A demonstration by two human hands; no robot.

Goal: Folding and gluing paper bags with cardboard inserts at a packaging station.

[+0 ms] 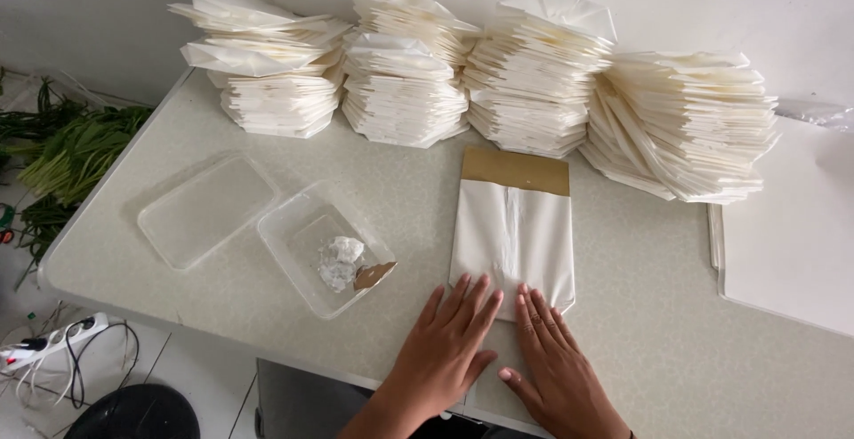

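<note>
Here, left hand and right hand — both flat, fingers spread, gripping nothing | press near edge of white paper sheet at table front | best pressed evenly — crease stays straight | folded stacks behind

This looks like a small home workshop where I fold paper packaging. My bench is a pale speckled counter pushed against a plain white wall, with four tall stacks of folded white paper lined along it. Cut green leaves lie on the tiled floor beside a power strip and loose cables.
</note>
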